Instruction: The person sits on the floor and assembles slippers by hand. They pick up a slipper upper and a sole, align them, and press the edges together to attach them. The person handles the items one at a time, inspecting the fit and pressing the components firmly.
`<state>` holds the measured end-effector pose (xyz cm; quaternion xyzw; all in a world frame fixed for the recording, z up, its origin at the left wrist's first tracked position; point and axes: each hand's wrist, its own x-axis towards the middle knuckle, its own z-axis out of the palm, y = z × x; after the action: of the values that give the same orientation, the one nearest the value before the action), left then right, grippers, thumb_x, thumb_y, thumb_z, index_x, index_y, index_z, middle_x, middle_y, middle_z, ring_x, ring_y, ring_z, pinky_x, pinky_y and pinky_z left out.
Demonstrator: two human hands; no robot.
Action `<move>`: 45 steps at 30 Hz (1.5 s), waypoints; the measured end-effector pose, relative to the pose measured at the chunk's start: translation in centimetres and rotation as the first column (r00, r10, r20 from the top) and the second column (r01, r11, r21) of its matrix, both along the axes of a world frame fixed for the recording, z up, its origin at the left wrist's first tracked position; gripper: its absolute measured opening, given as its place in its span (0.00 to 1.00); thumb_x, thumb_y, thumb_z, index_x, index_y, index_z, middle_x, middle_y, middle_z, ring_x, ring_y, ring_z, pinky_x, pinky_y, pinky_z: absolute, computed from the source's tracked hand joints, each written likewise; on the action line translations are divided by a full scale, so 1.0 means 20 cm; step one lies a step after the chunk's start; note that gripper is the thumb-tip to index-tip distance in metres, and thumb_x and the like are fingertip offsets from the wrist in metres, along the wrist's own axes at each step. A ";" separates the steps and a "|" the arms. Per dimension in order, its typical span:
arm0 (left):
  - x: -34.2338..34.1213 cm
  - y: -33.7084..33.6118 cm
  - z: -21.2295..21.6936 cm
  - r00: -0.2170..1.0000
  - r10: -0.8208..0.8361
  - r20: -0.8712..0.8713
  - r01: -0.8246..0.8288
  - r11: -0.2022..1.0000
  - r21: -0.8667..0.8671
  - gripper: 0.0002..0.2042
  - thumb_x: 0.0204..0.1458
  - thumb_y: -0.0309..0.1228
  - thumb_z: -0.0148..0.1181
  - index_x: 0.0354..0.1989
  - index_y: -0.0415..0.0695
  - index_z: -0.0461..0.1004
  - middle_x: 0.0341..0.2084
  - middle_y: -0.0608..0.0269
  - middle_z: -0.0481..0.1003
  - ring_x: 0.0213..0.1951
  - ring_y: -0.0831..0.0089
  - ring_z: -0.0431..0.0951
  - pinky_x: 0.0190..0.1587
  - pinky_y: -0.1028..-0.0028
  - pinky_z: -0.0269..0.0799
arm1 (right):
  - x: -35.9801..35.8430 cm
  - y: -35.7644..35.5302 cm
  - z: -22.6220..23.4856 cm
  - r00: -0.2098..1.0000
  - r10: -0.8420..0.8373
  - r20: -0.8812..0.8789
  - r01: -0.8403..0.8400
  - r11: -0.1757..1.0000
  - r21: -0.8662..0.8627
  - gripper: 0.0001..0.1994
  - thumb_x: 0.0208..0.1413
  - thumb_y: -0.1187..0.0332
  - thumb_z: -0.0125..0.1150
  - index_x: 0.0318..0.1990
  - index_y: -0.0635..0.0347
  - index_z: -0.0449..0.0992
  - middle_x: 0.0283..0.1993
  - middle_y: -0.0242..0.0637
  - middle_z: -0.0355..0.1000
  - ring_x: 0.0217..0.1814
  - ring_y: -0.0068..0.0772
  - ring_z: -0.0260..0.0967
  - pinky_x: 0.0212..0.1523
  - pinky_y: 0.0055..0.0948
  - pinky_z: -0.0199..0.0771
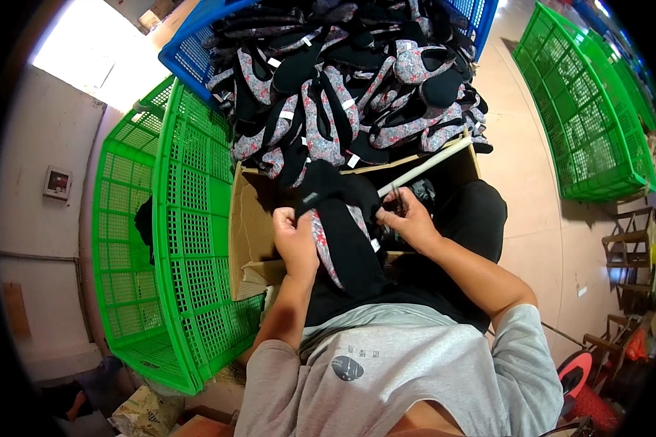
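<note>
Nearest, below both hands, is a grey shirt (415,357) with a dark oval print and a few small characters on it. Just ahead, between the hands, lies the black slipper (350,247) with its floral sides. Its long axis runs away from the lap, the far end leaning left and the broader end pointing back at the person. The left hand (295,240) is clamped on its left edge. The right hand (412,218) has thumb and fingertips drawn together by the right edge; I cannot tell what they grip. A white tag (375,245) juts out just below those fingertips. Under and around the hands is an open box (248,226); a pale rod (426,166) slants beyond the right hand. Farther ahead are heaped slippers (324,138), several white-tagged, and a blue crate (186,58). A green crate (197,189) stands left of the left hand.
</note>
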<state>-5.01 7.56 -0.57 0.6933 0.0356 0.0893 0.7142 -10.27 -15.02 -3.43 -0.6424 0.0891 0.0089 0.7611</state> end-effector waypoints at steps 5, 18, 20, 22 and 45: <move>0.01 -0.02 -0.03 0.973 0.133 -0.190 -0.199 0.900 -0.387 0.06 0.59 0.23 0.57 0.37 0.42 0.64 0.33 0.67 0.70 0.33 0.81 0.71 0.34 0.81 0.67 | -0.02 -0.08 0.18 0.962 0.051 -0.268 0.020 0.967 0.254 0.14 0.57 0.63 0.66 0.44 0.57 0.69 0.34 0.29 0.68 0.27 0.18 0.64 0.28 0.20 0.64; -0.29 0.08 -0.05 0.983 0.148 -0.110 -0.109 0.948 0.299 0.11 0.54 0.20 0.61 0.38 0.45 0.63 0.33 0.68 0.68 0.34 0.80 0.69 0.35 0.78 0.67 | -0.07 -0.13 0.23 0.914 0.231 -0.332 -0.157 0.959 0.236 0.27 0.48 0.76 0.71 0.54 0.54 0.64 0.32 0.26 0.65 0.20 0.13 0.53 0.17 0.18 0.45; -0.31 0.07 0.02 0.988 0.117 0.101 -0.149 0.889 0.432 0.12 0.50 0.19 0.65 0.37 0.42 0.66 0.31 0.66 0.67 0.33 0.77 0.67 0.37 0.78 0.67 | -0.06 -0.12 0.22 0.909 0.259 -0.325 -0.184 0.952 0.246 0.28 0.47 0.77 0.72 0.55 0.53 0.65 0.35 0.26 0.67 0.27 0.15 0.61 0.22 0.18 0.57; -0.27 0.04 0.09 0.922 -0.047 0.384 -0.205 0.783 0.588 0.11 0.49 0.19 0.65 0.36 0.41 0.68 0.31 0.63 0.68 0.33 0.73 0.69 0.39 0.76 0.67 | -0.06 -0.12 0.21 0.924 0.267 -0.275 -0.195 0.945 0.264 0.28 0.47 0.77 0.72 0.55 0.54 0.65 0.38 0.27 0.68 0.34 0.17 0.66 0.29 0.18 0.66; 0.08 -0.26 0.15 0.707 -0.700 0.102 0.390 0.506 0.770 0.04 0.51 0.27 0.58 0.31 0.40 0.73 0.28 0.56 0.71 0.35 0.54 0.71 0.40 0.62 0.67 | -0.06 -0.14 0.20 0.953 0.284 -0.106 -0.302 0.916 -0.265 0.24 0.52 0.66 0.70 0.54 0.62 0.66 0.44 0.35 0.70 0.45 0.25 0.66 0.49 0.27 0.68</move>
<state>-3.48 2.28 2.45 0.8474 -0.3745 0.0003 0.3764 -11.39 -17.76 0.47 -0.7483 0.0170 0.1309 0.6501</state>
